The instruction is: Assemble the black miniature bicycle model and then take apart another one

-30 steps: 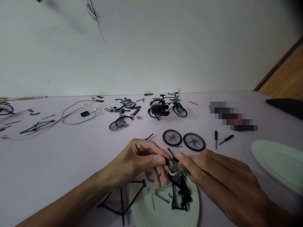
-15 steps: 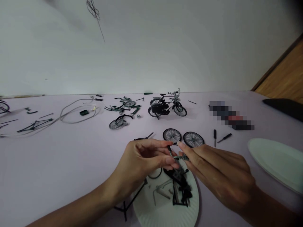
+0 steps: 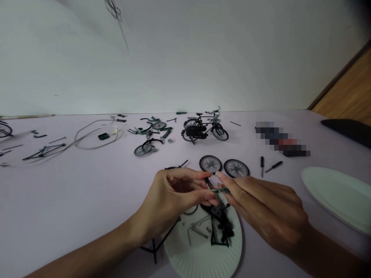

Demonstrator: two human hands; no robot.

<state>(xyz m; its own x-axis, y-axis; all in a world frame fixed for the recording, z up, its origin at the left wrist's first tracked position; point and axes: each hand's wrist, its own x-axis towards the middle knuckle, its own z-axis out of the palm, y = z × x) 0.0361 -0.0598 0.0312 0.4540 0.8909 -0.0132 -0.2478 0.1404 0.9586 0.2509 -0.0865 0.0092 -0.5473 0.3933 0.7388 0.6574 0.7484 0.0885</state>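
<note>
My left hand [image 3: 171,197] pinches a small silver model-bicycle handlebar [image 3: 213,189] with a dark grip on its end. My right hand [image 3: 269,212] has its fingers closed on the other end of this piece, so part of it is hidden. Both hands are above a white paper plate [image 3: 199,262]. On the plate lie black model parts [image 3: 222,226] and thin grey bent pieces [image 3: 198,229]. Two spoked toy wheels [image 3: 210,163] rest just beyond the fingers. A black frame part [image 3: 154,249] lies beside the plate, partly under my left forearm.
Assembled model bicycles [image 3: 204,129] stand toward the wall. Left of them are loose green and black bicycle parts [image 3: 150,133] and a pale cable [image 3: 95,148]. Two small screwdrivers [image 3: 274,166] lie at right, near another white plate [image 3: 336,197] and a blurred-out object [image 3: 281,139].
The view has shifted very slightly. Both hands keep their hold on the handlebar, with hardly any movement of the fingers.
</note>
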